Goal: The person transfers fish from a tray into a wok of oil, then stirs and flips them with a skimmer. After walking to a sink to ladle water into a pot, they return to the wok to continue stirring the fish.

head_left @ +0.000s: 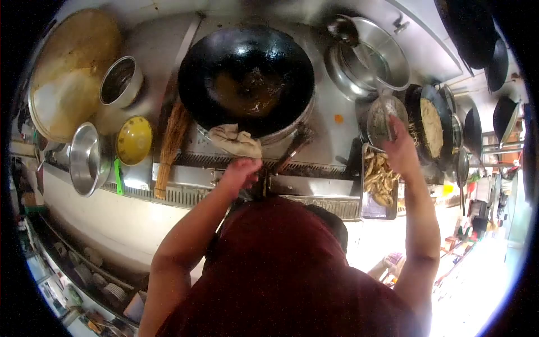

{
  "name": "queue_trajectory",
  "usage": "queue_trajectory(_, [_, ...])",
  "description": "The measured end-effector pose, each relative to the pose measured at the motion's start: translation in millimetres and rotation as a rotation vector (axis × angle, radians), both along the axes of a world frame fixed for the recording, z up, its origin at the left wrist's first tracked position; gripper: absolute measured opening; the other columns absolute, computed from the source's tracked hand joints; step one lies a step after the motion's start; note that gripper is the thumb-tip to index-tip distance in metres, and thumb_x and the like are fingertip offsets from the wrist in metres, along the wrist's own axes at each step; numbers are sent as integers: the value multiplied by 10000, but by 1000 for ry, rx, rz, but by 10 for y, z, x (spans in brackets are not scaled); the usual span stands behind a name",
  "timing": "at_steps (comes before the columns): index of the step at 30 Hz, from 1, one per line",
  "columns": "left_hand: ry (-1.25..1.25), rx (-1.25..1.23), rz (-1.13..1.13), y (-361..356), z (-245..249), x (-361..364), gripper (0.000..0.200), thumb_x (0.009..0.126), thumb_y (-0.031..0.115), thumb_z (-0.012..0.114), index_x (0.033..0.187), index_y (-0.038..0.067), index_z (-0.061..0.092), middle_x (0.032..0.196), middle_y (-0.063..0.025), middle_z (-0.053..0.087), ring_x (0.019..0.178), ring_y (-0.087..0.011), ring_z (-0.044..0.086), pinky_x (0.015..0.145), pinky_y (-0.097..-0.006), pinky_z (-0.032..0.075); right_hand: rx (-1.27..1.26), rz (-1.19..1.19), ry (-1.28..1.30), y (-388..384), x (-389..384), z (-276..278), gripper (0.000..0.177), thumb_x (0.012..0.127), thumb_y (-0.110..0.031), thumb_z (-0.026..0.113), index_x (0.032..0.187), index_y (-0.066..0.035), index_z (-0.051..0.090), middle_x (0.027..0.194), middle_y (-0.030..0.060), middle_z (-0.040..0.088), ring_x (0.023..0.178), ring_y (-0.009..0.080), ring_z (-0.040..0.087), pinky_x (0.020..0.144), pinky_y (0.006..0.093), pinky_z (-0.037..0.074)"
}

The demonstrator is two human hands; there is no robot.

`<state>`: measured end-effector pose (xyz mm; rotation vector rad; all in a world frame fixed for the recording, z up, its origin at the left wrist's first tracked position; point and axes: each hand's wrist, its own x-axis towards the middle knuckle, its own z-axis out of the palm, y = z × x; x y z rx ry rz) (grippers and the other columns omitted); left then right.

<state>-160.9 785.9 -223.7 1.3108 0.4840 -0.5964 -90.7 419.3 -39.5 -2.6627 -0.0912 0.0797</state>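
Note:
A large black wok [193,84] sits on the burner, with brownish liquid in its bottom. A folded beige cloth [236,141] lies over its near rim. Just below the cloth is my left hand [242,174], its fingers loosely curled and apart, holding nothing visible. On the right, my right hand [401,150] is closed around what looks like the handle end of a ladle [343,30], whose bowl is over the steel pot [400,56]. Blur softens this grip. Beneath the fingers is a round, pale strainer-like vessel [377,115]. Brownish food pieces fill a metal tray [370,212] beside my wrist.
Left of the wok are a bamboo brush [171,146], a yellow bowl [135,140], a steel basin [84,160], a small pot [132,92] and a large round lid [78,67]. A dark brush [295,147] lies near the wok. Another pan [432,129] of pale food stands right.

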Motion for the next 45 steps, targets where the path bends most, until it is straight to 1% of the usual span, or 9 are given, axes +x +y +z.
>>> queue_trajectory(3, [-239,461,-400,-211,-403,-141,413,773,397,590,997,51,554,857,-93,623,782,-224,607,633,-337,484,47,-130,27,-347,143,-80,621,679,-37,562,1260,30,352,1103,241,541,985,317,555,853,311,412])
queue_trajectory(9, [-333,1080,-974,-1044,-356,398,291,769,264,551,946,37,599,911,-122,634,843,-306,605,724,-405,479,257,-283,72,-543,229,-67,584,716,-6,525,1275,7,353,896,135,593,553,173,548,475,269,439])
queue_trajectory(11, [-296,1084,-1022,-1204,-708,522,262,768,239,548,929,44,618,921,-126,636,861,-294,609,723,-400,482,610,-275,40,-700,287,-186,573,733,12,507,1283,-8,349,738,48,539,426,82,429,351,222,335])
queue_trajectory(14, [-205,1102,-1070,-1369,-1243,648,215,770,202,539,884,59,652,936,-134,638,886,-281,613,722,-395,489,581,-342,137,-844,335,-210,568,745,2,513,1286,-4,337,666,12,493,431,81,438,356,229,350])
queue_trajectory(23, [-360,1056,-1189,-1621,-199,535,242,745,248,554,837,57,671,911,-147,640,851,-287,621,670,-404,502,665,-380,128,-994,299,-237,588,737,4,553,1280,20,327,704,58,533,421,97,446,349,223,365])
queue_trajectory(25, [-234,1040,-1493,-1631,-83,466,244,749,236,555,870,54,665,911,-149,638,849,-289,621,663,-402,502,692,-346,111,-1032,342,-306,587,735,-2,550,1278,22,327,703,61,532,420,97,447,345,226,368])
queue_trajectory(32, [-101,1027,-1231,-1614,-625,279,320,835,326,483,864,69,672,825,-124,654,842,-241,624,678,-388,494,574,-367,156,-963,545,-269,558,721,-43,518,1249,41,358,642,60,501,384,129,440,343,249,385])
queue_trajectory(42, [-206,828,-870,-836,-245,88,592,820,560,423,738,14,637,822,-147,638,750,-275,617,670,-385,476,174,-406,129,-1103,980,-390,419,691,-17,486,1109,9,510,630,62,504,393,161,455,368,301,390])
queue_trajectory(45, [31,562,-517,-430,-53,-65,496,801,510,511,757,25,605,755,-126,625,677,-232,611,579,-357,478,568,-417,154,-1098,1131,-539,323,706,-20,485,1022,25,537,593,60,482,400,170,462,362,305,390])
